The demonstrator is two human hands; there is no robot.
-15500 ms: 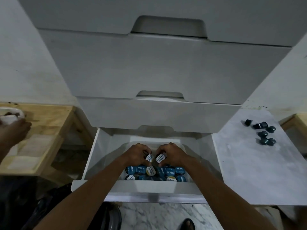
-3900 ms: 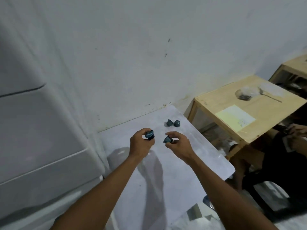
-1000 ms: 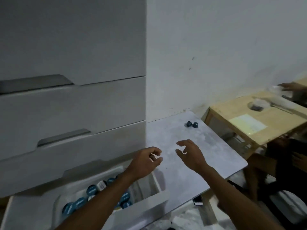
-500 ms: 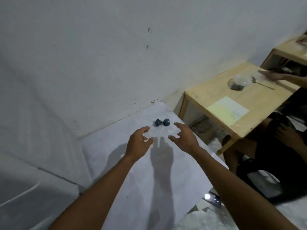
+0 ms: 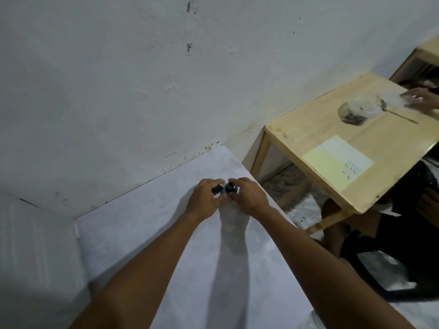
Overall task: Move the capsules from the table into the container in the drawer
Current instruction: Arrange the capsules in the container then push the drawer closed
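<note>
Two dark blue capsules sit close together near the far right corner of the white marbled table. My left hand has its fingertips pinched on the left capsule. My right hand grips the right capsule with thumb and fingers. Both capsules are partly hidden by my fingers. The drawer and its container are out of view.
A white wall rises behind the table. To the right stands a wooden side table with a yellow paper, a clear jar and a spoon. Another person's hand rests there; that person sits at lower right.
Both of my hands have moved forward from just short of the two capsules and closed on them, one capsule in each hand. The view has tilted slightly.
</note>
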